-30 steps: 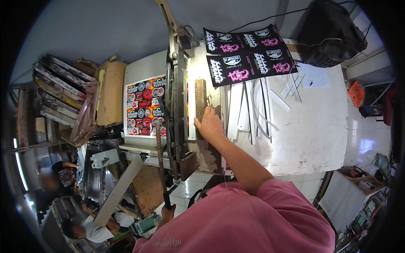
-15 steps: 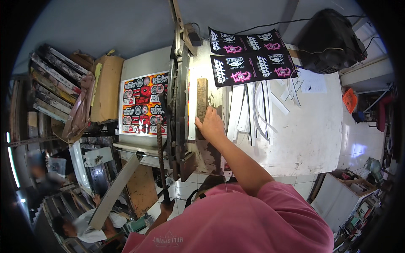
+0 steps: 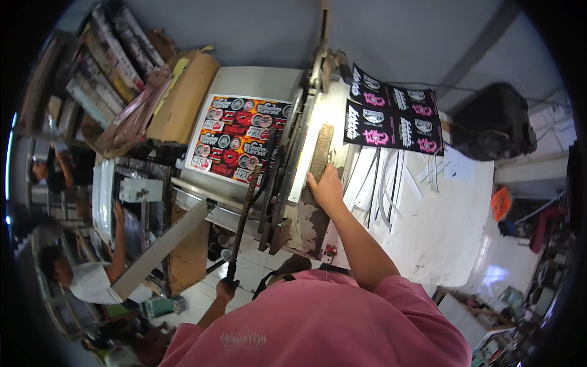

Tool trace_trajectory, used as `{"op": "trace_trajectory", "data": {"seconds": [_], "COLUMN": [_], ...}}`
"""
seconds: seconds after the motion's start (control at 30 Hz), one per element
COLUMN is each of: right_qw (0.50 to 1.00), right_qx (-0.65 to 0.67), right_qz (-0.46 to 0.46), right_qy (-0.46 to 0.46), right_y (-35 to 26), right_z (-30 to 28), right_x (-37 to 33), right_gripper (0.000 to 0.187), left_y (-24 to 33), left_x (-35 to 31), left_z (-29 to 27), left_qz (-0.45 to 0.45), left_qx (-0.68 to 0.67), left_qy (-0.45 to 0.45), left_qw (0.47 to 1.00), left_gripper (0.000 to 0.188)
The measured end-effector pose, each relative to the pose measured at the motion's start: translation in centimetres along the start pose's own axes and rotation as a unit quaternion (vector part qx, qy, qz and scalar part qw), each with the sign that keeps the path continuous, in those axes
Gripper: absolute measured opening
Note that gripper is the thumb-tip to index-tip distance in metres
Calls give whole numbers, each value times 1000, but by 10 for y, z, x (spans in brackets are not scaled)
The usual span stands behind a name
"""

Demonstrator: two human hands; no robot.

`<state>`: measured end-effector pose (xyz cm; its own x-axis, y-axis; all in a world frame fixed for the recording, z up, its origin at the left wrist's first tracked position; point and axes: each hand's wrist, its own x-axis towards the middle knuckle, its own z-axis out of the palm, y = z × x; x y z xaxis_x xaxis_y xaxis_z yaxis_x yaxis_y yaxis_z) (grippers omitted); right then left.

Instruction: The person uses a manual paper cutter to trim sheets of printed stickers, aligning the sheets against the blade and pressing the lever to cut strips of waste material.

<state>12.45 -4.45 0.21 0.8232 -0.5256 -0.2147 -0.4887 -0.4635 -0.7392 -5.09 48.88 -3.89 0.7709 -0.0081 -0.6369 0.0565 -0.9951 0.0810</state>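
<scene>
– Pink shirt [image 3: 318, 324] filling the near side, and out past it comes the left hand [image 3: 227, 290], curled round the black-gripped end of a ridged bar [image 3: 242, 220]!

– And the right hand [image 3: 328, 187]?

– Down on the near end of a wooden block [image 3: 320, 150], thumb along its left side! Gripping or merely pressing, I can't tell from up here.

– Where's the bright sheet, then?

– Just left of the cutter [image 3: 284, 171]! That red-and-orange sheet [image 3: 238, 134] lies flat, its right edge hidden by the metal frame.

– How far along, would you say?

– Some trimming looks done, I'd judge: loose strips [image 3: 391, 183] lie to the right of the cutter, and black printed sheets [image 3: 397, 122] lie over their far ends. The bright sheet keeps its white border on the left, so that side looks untrimmed; how much remains, I can't call.

– Surface?

– Pale table [image 3: 446, 238], scuffed along its near edge!

– And the room?

– A co-worker in white [image 3: 92, 281] off to the left, a cardboard box [image 3: 183, 92] beyond the sheet, a bulky black case [image 3: 492, 119] far right, and grey wall [image 3: 263, 30] behind it all
</scene>
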Motion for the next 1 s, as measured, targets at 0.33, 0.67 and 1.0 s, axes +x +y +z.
{"op": "trace_trajectory", "data": {"seconds": [0.33, 0.67, 1.0], "right_qw": [998, 998, 996], "right_qx": [-36, -48, -84], "right_qz": [-49, -26, -5], "right_qy": [5, -12, -34], "right_y": [3, -6, 2], "right_z": [5, 8, 9], "right_x": [4, 1, 6], "right_gripper": [54, 55, 54], "left_y": [31, 235, 394], "left_x": [-51, -11, 263], "left_z": [-58, -268, -307], "left_qz": [-19, 207, 432], "left_qx": [4, -457, -458], "left_qy": [22, 106, 139], "left_qw": [1000, 859, 764], "left_gripper": [68, 24, 28]}}
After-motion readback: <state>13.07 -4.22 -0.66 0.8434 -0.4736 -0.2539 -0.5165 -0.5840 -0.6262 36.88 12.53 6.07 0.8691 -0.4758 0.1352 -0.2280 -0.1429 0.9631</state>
